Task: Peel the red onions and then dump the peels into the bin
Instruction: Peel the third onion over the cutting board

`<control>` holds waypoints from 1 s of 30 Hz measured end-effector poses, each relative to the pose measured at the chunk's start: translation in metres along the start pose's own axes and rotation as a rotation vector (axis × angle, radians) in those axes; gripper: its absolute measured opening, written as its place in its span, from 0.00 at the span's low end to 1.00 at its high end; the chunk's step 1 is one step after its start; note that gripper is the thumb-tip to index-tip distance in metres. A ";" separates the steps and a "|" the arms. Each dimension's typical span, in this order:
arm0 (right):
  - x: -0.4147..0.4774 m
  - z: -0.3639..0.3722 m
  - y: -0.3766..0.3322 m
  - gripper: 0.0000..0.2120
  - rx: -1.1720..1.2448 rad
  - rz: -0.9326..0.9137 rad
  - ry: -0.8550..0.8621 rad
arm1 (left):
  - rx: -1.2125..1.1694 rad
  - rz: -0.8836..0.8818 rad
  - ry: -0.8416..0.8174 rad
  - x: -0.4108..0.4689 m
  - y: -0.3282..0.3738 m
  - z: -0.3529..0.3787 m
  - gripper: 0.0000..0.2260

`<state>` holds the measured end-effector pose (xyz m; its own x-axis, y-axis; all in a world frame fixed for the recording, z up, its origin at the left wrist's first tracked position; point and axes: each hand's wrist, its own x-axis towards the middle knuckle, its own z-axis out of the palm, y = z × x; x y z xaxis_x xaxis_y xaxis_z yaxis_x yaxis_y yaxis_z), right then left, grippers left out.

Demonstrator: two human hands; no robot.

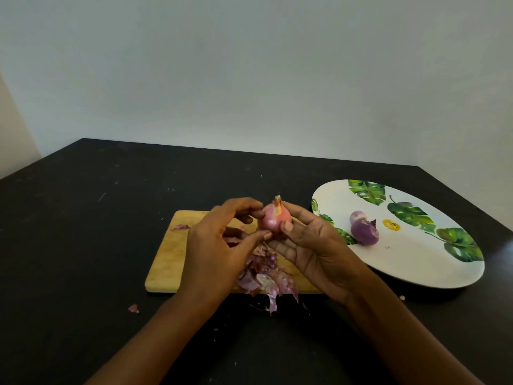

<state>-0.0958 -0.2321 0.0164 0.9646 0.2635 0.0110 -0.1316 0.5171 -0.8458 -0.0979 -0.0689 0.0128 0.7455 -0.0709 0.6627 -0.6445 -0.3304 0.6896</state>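
cupping onion [273, 221] in right hand [313, 251]

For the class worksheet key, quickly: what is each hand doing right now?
Left hand: pinches the red onion at its side, fingers curled.
Right hand: holds the same red onion between thumb and fingers.

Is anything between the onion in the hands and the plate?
Nothing visible. The onion is held in the right hand over the cutting board; the plate lies open to its right, two peeled onions near its left side.
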 end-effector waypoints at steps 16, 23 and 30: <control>0.002 -0.001 0.002 0.24 -0.081 0.037 0.016 | -0.038 -0.101 -0.069 0.003 -0.002 -0.001 0.19; 0.001 0.000 0.000 0.24 -0.138 0.042 0.038 | -0.092 -0.194 -0.143 0.004 -0.001 -0.002 0.17; 0.001 0.000 -0.004 0.21 0.118 0.016 0.125 | -0.092 -0.194 -0.092 0.003 -0.007 -0.003 0.13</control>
<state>-0.0942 -0.2337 0.0194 0.9821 0.1730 -0.0744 -0.1658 0.6073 -0.7769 -0.0916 -0.0637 0.0113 0.8666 -0.1011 0.4887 -0.4972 -0.2590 0.8281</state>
